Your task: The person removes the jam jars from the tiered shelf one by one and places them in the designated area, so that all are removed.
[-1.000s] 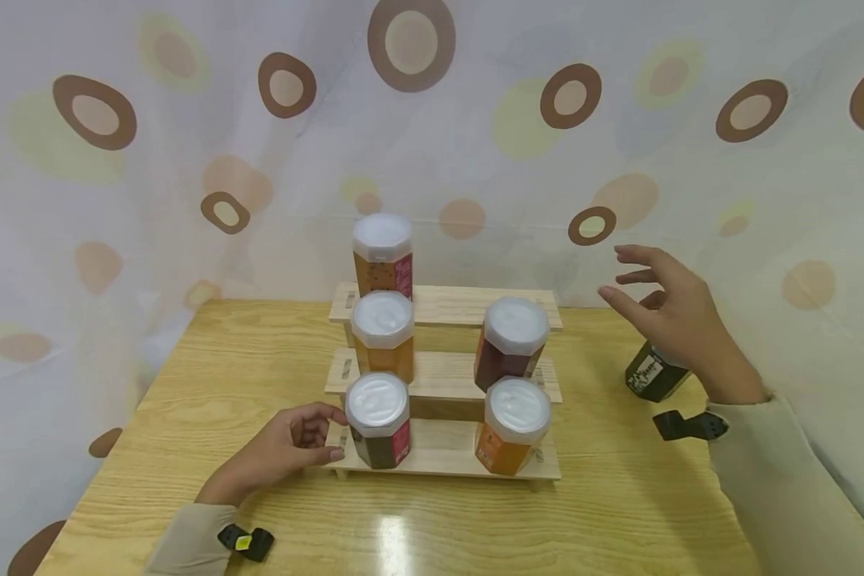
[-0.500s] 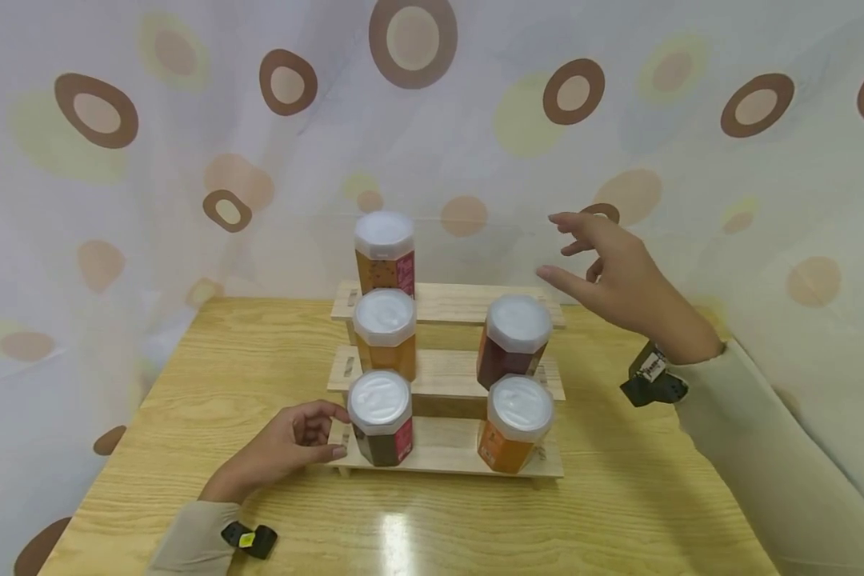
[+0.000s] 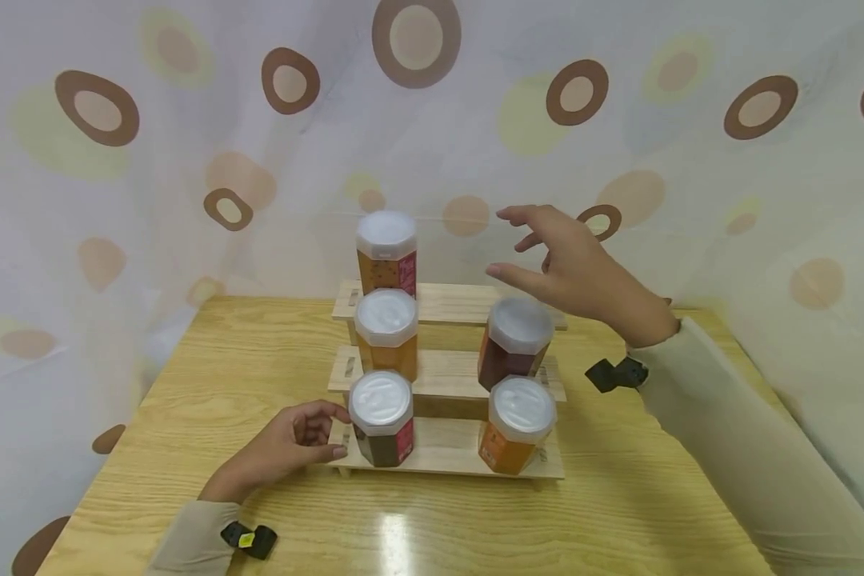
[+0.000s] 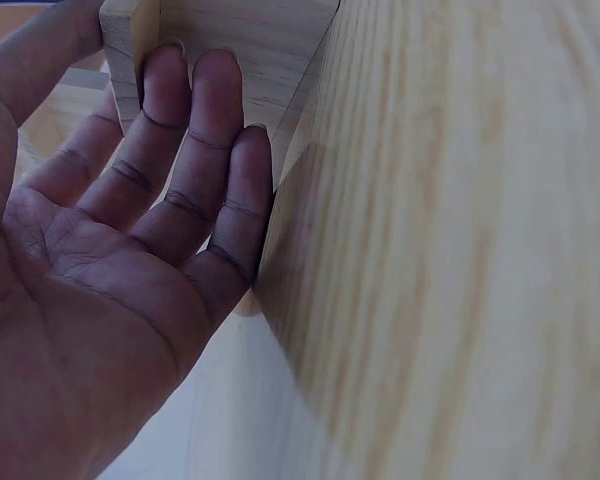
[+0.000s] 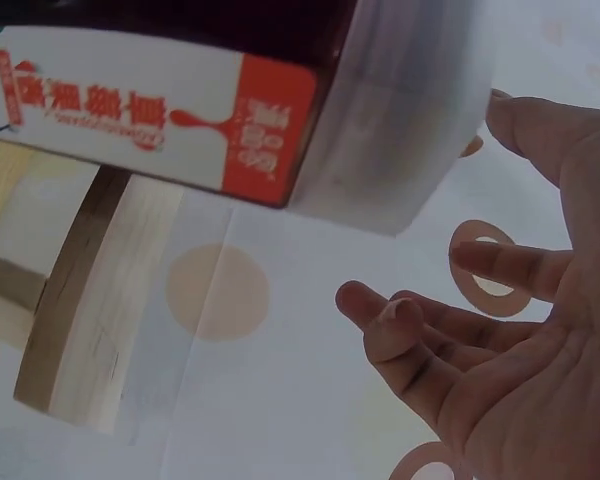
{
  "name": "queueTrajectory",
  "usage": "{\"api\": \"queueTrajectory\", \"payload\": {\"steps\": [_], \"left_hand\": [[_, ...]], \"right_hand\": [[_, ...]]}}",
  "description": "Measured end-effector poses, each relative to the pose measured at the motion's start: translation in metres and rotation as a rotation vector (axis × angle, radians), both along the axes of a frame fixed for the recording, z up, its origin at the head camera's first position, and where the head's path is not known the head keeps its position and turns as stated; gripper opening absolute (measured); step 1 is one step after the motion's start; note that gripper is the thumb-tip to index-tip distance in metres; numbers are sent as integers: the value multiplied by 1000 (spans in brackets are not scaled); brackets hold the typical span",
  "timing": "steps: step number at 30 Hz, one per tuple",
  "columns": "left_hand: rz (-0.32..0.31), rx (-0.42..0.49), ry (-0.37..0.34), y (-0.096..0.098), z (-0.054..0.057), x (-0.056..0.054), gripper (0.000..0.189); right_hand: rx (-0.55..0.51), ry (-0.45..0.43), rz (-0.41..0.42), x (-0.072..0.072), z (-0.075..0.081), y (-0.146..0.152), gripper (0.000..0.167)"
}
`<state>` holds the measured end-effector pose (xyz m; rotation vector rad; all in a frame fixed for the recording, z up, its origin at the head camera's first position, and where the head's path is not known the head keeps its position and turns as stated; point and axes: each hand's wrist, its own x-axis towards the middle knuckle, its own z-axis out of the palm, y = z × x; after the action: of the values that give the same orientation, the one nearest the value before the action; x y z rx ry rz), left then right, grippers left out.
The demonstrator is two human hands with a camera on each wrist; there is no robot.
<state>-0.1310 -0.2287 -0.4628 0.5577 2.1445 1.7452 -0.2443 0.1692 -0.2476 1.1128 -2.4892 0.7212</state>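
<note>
A three-tier wooden stand (image 3: 446, 452) bears several octagonal jars with whitish lids. My left hand (image 3: 277, 448) stays by the left end of its bottom tier, beside a dark jar with a pink label (image 3: 383, 432). In the left wrist view its fingers are lightly bent, fingertips at the wooden board (image 4: 128, 50). My right hand (image 3: 572, 268) holds nothing and hangs in the air above the right side of the top tier, fingers spread. Below it a dark red jar (image 3: 504, 364) stands on the middle tier; the right wrist view shows its label (image 5: 130, 105) close up.
An orange jar (image 3: 507, 448) stands at the bottom tier's right. On the left are an amber jar (image 3: 386, 348) on the middle tier and a speckled jar (image 3: 386, 272) on top. A patterned curtain (image 3: 432, 144) hangs behind the wooden table (image 3: 259, 352).
My right hand has moved left, from above the dark jar on the table at the right to over the stand. That jar is now almost hidden behind the right arm. My left hand stays put.
</note>
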Motion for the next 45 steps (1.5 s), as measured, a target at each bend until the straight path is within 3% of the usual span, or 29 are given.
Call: {"api": "queueTrajectory", "payload": {"steps": [18, 38, 45], "left_hand": [[0, 5, 10, 1, -1, 1, 39], [3, -1, -5, 0, -1, 1, 40], [-2, 10, -5, 1, 0, 1, 40]], "right_hand": [[34, -145, 57, 0, 12, -53, 65], [148, -229, 52, -2, 16, -104, 76], [142, -262, 41, -7, 20, -123, 74]]}}
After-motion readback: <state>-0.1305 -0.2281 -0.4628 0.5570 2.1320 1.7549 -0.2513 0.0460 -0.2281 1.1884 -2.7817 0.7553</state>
